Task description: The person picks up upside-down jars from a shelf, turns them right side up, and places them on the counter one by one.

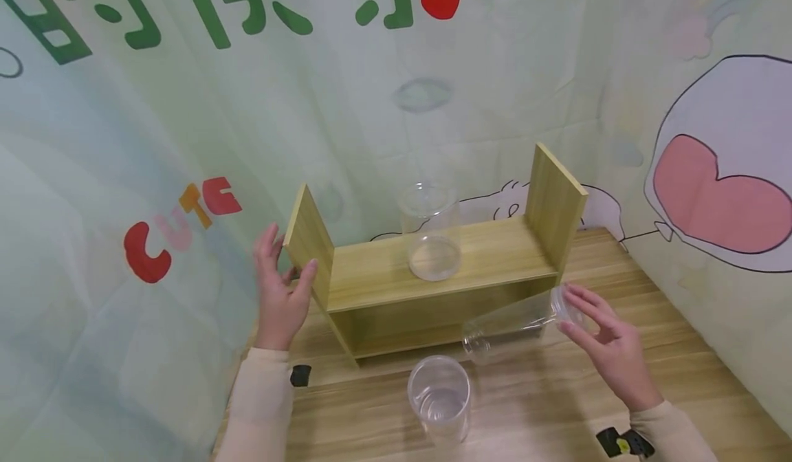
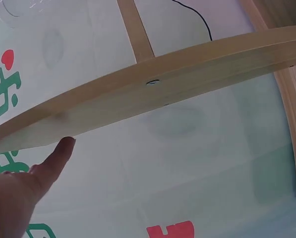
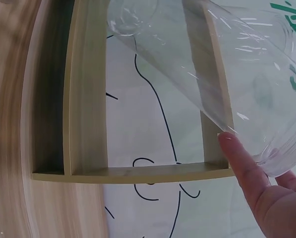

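Observation:
In the head view my right hand [image 1: 609,352] holds a clear plastic jar [image 1: 513,324] by one end, between thumb and fingers. The jar is tipped almost on its side in front of the wooden shelf [image 1: 383,300]; in the right wrist view it slants across the shelf frame. My left hand [image 1: 284,304] is at the shelf's left side panel [image 1: 306,242], fingers spread and loosely bent. A fingertip [image 2: 63,146] lies at the panel's edge in the left wrist view; firm contact is unclear. A second clear jar [image 1: 433,259] stands upright on the upper board.
Another clear jar [image 1: 441,407] stands on the wooden table [image 1: 365,414] before the shelf. A printed curtain [image 1: 371,146] hangs behind and along both sides. The shelf's right side panel [image 1: 553,207] rises near my right hand. Dark wrist straps show on both sleeves.

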The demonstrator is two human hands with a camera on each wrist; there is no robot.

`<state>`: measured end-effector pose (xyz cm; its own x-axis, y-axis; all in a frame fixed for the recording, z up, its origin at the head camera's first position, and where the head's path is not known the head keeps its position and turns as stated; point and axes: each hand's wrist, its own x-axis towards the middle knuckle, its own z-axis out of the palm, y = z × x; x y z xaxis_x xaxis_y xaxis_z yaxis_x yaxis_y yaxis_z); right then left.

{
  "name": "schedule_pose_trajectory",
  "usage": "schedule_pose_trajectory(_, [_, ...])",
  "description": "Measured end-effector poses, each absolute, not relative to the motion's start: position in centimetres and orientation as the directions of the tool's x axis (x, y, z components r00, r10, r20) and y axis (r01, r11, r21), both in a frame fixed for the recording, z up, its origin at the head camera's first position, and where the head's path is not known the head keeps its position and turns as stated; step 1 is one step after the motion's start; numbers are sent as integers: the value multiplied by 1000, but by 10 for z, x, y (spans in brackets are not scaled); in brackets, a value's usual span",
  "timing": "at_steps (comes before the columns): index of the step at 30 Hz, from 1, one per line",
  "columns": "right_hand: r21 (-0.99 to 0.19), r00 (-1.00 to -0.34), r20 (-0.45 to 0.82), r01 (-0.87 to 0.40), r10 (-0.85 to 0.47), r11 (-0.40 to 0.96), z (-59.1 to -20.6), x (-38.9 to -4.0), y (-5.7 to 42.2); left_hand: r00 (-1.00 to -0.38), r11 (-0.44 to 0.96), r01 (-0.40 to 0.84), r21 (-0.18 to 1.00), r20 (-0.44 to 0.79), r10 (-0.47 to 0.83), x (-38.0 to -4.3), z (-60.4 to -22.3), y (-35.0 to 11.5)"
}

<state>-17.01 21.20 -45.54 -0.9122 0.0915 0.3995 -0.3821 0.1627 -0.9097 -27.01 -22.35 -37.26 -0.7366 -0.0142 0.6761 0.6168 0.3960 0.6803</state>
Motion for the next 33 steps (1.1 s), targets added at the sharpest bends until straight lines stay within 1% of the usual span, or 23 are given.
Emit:
schedule_pose_trajectory(3, [-900, -906, 416, -397, 79, 181, -457, -170, 214, -784, 353, 583, 732, 620, 8, -263, -365, -218])
schedule_pose_trajectory(5, [-891, -900, 430, -413, 64, 189, -458, -171, 214, -802, 342, 568, 749, 598, 22, -261, -361, -217])
schedule_pose_trajectory(8, [-883, -895, 444, -429, 40, 190, -460, -172, 213, -799, 342, 578, 741, 599, 54, -267, -367, -224])
schedule_pose_trajectory(14, [-858, -888, 460, -447, -7, 253, -465, -172, 211, -772, 311, 624, 717, 629, 98, -278, -382, -236])
schedule_pose_trajectory(20, [-808, -880, 472, -454, -48, 376, -465, -172, 211, -797, 319, 591, 741, 597, 91, -269, -373, -231])
schedule_pose_trajectory(24, [-774, -876, 474, -462, -88, 433, -463, -171, 211, -784, 332, 606, 723, 614, 94, -261, -363, -225])
schedule_pose_trajectory(27, [-718, -857, 502, -488, -117, 496, -464, -170, 211, -778, 336, 613, 715, 621, 97, -258, -362, -223])
schedule_pose_trajectory(31, [-595, -820, 549, -518, -161, 614, -465, -171, 210, -792, 332, 594, 732, 604, 87, -263, -368, -227])
schedule_pose_trajectory(33, [-550, -811, 556, -523, -182, 651, -467, -171, 210, -795, 332, 590, 736, 600, 85, -266, -373, -230])
